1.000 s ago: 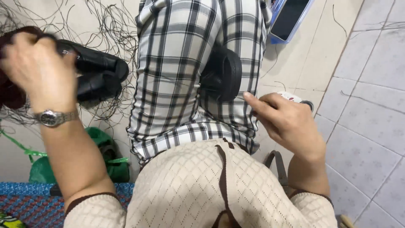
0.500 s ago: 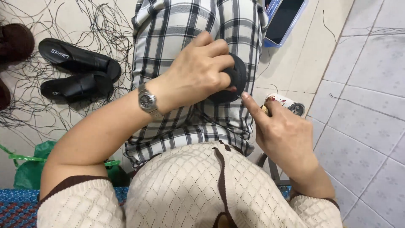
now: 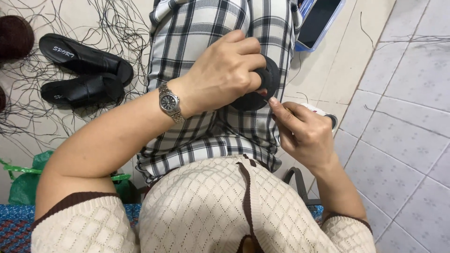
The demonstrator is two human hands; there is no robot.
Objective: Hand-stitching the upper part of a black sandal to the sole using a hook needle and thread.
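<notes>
Black and round, the woven disc (image 3: 255,91) rests on the person's lap, against the plaid trousers (image 3: 206,56). All positions below are given relative to this disc.

Left hand (image 3: 225,75): positioned over the disc's upper-left portion, covering much of it. The fingers (image 3: 248,61) are curled and clamped on the disc's rim, thumb side pressing into the edge. A silver wristwatch (image 3: 168,102) sits on the wrist, to the lower left of the disc.

Right hand (image 3: 304,133): positioned just to the lower right of the disc. Thumb and forefinger are pinched together at the disc's lower-right edge, gripping a thin black strand (image 3: 265,99) that meets the rim. The remaining fingers are folded toward the palm.

Surrounding items:
- Two black sandals (image 3: 84,70) lie side by side on the floor, well to the left of the disc.
- Loose black strands (image 3: 33,112) are scattered across the floor (image 3: 403,140) around the sandals.
- A blue tray (image 3: 323,23) stands above and to the right of the disc.
- A green plastic bag (image 3: 28,178) lies far to the lower left.
- The cream knitted sweater (image 3: 206,206) fills the area below the disc.
</notes>
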